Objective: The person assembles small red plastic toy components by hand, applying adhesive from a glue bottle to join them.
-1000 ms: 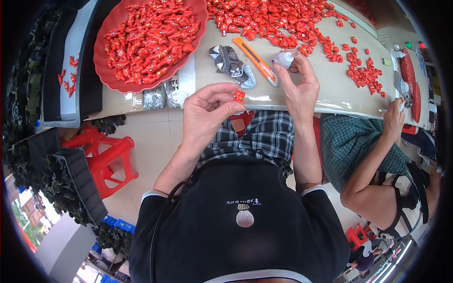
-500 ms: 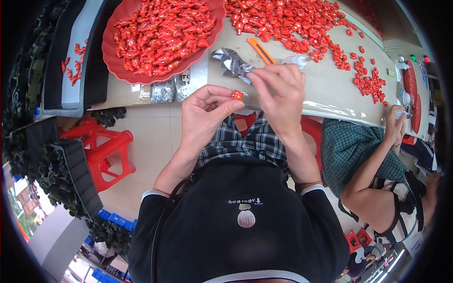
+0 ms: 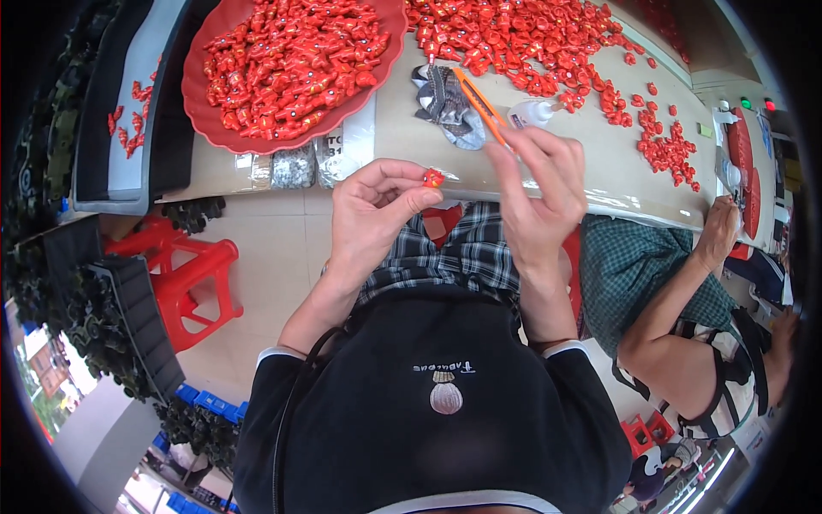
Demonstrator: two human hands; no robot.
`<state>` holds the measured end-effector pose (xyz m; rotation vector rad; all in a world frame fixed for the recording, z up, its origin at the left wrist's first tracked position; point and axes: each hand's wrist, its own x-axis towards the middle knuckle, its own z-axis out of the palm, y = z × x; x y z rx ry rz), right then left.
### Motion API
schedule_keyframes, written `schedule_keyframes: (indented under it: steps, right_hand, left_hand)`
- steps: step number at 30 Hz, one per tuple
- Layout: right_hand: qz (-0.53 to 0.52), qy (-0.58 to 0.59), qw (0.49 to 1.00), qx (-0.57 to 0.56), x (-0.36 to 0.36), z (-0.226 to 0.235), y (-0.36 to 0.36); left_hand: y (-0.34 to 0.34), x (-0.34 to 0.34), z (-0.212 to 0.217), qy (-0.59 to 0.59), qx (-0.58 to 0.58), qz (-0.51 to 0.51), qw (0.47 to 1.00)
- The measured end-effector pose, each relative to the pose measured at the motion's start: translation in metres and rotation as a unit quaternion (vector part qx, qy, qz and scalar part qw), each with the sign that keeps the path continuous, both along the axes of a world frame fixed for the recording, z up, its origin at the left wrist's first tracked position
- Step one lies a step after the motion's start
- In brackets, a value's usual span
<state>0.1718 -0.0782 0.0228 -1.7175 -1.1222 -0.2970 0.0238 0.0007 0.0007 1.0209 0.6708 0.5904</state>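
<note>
Small red pieces point(image 3: 295, 60) fill a red tray point(image 3: 205, 111) on the beige desk point(image 3: 428, 150), beside an orange tool point(image 3: 479, 104) and a possibly grey striped cloth point(image 3: 445, 103).

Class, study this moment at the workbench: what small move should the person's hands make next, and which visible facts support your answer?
Probably bring the two hands together. The left hand pinches a small red piece at its fingertips, held up above the table edge. The right hand is raised close beside it, gripping an orange-handled tool, but tool and piece do not yet touch.
</note>
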Motion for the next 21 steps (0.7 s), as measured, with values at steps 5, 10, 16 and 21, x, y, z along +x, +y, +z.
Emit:
schedule_keyframes:
  steps: [5,10,16,21]
  right_hand:
    - [-0.155,0.077,0.983,-0.068,0.040,0.002,-0.033]
    - [-0.169,0.128,0.969,-0.125,0.082,-0.007,-0.036]
    - [-0.125,-0.006,0.975,-0.181,0.101,-0.020,-0.016]
    - [-0.091,0.056,0.973,-0.204,0.090,-0.007,-0.021]
  left_hand:
    - [-0.006,0.002,0.002,-0.012,-0.016,0.002,1.000]
    - [-0.009,0.008,-0.001,-0.036,0.003,-0.025,0.999]
    - [-0.014,0.018,-0.002,-0.051,0.009,-0.042,0.998]
    - [-0.014,0.017,-0.002,-0.044,0.025,-0.041,0.998]
